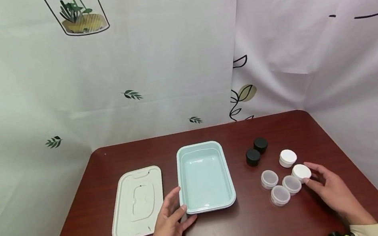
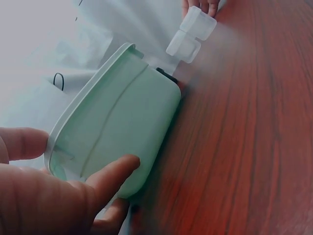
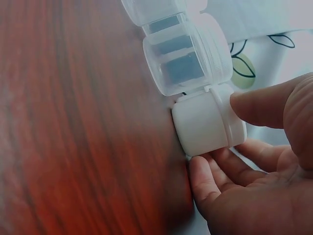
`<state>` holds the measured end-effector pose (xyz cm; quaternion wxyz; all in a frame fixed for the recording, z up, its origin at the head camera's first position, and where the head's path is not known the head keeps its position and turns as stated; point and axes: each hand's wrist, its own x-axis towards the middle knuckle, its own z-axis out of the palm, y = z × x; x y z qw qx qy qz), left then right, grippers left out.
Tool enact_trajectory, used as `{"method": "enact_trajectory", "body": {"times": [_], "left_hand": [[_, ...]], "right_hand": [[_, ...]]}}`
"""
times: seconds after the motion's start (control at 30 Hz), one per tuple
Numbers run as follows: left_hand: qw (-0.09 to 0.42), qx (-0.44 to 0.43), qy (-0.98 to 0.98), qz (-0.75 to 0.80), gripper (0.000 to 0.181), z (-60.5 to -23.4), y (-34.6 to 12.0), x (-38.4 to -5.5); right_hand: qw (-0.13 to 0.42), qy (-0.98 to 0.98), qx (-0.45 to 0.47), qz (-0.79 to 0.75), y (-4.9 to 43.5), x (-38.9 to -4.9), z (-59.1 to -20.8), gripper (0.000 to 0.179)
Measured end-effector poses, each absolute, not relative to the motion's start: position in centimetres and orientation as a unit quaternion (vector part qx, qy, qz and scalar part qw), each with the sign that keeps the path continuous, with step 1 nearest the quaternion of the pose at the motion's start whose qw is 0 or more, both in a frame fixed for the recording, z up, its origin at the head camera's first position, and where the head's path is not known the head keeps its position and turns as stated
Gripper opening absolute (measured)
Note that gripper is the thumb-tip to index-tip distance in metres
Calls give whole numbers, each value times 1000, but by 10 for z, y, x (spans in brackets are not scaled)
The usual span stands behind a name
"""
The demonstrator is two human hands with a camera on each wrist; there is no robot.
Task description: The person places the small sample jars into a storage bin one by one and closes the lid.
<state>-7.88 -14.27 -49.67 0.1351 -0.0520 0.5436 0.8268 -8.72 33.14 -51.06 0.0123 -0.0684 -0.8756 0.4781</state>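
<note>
A pale blue-green plastic tub (image 1: 205, 178) stands on the table at the middle, its opening up. My left hand (image 1: 169, 221) is at its near left corner, fingers spread. In the left wrist view one fingertip (image 2: 129, 161) lies against the tub's side and another is at its rim. On the right, my right hand (image 1: 333, 188) pinches a small white jar (image 1: 301, 172) by its lid and side. The right wrist view shows the thumb on the lid of that white jar (image 3: 205, 122) and fingers around the far side. Three clear jars (image 1: 280, 195) stand right beside it.
A second white jar (image 1: 287, 157) is just behind the held one. Two black jars (image 1: 253, 157) stand farther back, right of the tub. A flat white lid (image 1: 137, 204) lies left of the tub. Printed cloth (image 1: 166, 56) hangs around the table's back and sides.
</note>
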Motion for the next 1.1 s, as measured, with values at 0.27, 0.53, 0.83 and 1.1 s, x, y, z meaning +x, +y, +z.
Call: {"method": "enact_trajectory", "body": {"times": [0.27, 0.53, 0.83, 1.1], "left_hand": [[134, -54, 547, 824, 64, -497, -143, -79], [135, -51, 545, 826, 62, -496, -143, -80], [134, -54, 545, 826, 62, -495, -143, -81], [135, -53, 543, 827, 61, -496, -143, -80]], "right_hand": [[-5, -869, -75, 488, 330, -89, -512, 65], [-4, -849, -77, 522, 338, -89, -514, 61], [25, -755, -36, 655, 352, -87, -508, 43], [44, -624, 73, 777, 350, -96, -486, 46]]}}
